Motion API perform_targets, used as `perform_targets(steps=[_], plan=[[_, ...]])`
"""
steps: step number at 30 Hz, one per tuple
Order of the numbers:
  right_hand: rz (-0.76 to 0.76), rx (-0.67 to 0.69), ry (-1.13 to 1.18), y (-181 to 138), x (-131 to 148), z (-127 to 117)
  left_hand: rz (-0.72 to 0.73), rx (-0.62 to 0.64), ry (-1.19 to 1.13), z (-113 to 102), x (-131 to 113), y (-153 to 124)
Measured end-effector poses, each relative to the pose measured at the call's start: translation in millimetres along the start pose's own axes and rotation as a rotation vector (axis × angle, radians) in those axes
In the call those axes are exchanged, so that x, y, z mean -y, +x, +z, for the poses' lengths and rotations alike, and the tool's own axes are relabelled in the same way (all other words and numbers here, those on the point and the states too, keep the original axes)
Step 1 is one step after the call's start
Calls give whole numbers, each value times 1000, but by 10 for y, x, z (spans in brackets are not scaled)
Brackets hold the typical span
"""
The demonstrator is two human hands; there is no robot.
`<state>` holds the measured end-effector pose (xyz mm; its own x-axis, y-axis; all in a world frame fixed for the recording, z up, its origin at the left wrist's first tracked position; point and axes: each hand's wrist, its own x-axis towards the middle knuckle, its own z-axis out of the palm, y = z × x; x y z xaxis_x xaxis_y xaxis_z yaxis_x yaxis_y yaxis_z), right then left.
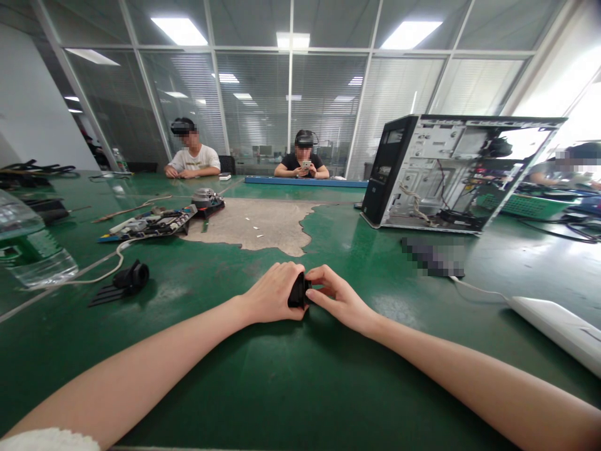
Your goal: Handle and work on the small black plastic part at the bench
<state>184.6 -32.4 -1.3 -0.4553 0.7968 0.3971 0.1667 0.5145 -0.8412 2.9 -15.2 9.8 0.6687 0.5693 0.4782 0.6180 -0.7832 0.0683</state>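
Just above the green table, both of my hands meet at a small black part (297, 290) whose exact kind I cannot make out. My left hand (275, 291) is closed around its left side, back of the hand upward. From the right, my right hand (339, 297) pinches the part's right end between thumb and fingers. The hands cover much of the part. Left of them on the table lies a black plastic piece (126, 280) with a round collar and flat prongs.
An open computer case (432, 175) stands at the right, with a white power bank (556, 326) and its cable nearer. A circuit board (150, 222) and a water bottle (35, 247) are at the left. Two people sit across the green table (263, 388); another is far right.
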Motion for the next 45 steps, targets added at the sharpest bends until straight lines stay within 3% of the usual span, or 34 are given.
perform_targets(steps=[8, 14, 21, 25, 28, 30, 34, 45], plan=[[67, 51, -7, -6, -7, 0, 8, 17, 20, 10, 10, 6], [-104, 5, -24, -13, -3, 7, -2, 12, 25, 4, 2, 6], [27, 28, -35, -8, 4, 14, -2, 13, -3, 5, 13, 3], [-38, -96, -73, -22, -9, 7, -41, 11, -26, 2, 13, -3], [61, -148, 19, 0, -38, -10, -67, 9, -43, -11, 11, -7], [146, -119, 117, 27, -60, -23, -70, 13, -46, -19, 13, -10], [178, -31, 202, 72, -82, -36, -73, 21, -44, -13, 16, -9], [175, 12, 98, 124, -16, -68, 47, -14, -89, 22, 8, 35]])
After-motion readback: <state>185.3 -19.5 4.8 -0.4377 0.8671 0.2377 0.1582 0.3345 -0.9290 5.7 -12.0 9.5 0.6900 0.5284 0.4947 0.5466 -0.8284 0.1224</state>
